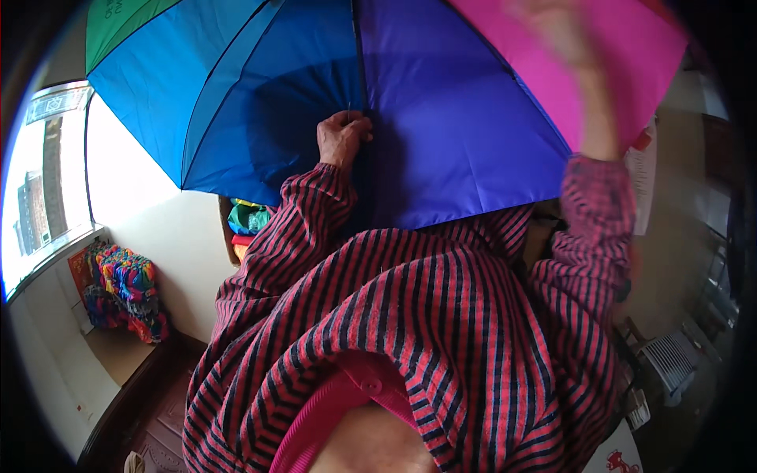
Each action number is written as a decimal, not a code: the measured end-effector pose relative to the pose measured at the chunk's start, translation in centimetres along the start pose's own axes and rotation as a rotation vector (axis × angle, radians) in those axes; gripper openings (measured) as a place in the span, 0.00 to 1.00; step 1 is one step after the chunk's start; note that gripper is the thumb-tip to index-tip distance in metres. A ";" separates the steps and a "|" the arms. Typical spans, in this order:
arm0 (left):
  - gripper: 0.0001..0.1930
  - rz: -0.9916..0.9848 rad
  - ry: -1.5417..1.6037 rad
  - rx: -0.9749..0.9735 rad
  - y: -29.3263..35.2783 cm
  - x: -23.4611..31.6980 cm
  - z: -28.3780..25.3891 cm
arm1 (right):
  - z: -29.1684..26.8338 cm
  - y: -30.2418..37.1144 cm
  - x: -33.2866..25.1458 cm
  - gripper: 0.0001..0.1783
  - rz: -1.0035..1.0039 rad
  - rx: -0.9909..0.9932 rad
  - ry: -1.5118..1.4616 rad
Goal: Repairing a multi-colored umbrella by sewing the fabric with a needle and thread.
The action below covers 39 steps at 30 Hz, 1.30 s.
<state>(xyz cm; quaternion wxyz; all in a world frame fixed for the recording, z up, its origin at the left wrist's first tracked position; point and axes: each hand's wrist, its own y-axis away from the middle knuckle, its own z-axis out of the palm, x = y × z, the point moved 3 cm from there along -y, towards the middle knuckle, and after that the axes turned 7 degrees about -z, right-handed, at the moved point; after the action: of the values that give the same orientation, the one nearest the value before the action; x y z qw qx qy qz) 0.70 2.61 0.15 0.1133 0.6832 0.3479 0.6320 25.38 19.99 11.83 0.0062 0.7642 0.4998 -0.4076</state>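
Note:
A large multicoloured umbrella [465,126] is spread open in front of me, with green, blue, purple and pink panels and dark ribs. Where the blue and purple panels meet, my left hand [344,139] is closed, its fingertips pinched at the rib and the cloth. The blue fabric puckers around that spot. A thin dark sliver stands just above the fingertips, too small to name. My right hand [556,31] is raised high in front of the pink panel, smeared by motion, so its fingers and anything in them cannot be made out.
At the left, a bright window [55,181] stands above a bundle of multicoloured knitted material [126,284]. Behind my left sleeve is a box with bright folded cloth [248,219]. A striped grey object [670,359] lies at the right.

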 end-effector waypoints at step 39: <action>0.07 -0.004 0.195 -0.104 -0.5 -0.6 0.2 | 19.3 1.5 -3.7 0.04 0.195 0.030 0.161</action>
<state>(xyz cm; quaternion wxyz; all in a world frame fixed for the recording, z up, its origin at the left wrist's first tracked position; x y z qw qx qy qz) 0.74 2.67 -0.62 0.1153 0.6111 0.3254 0.7124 14.00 8.39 0.67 -0.0057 0.8396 0.4158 -0.3496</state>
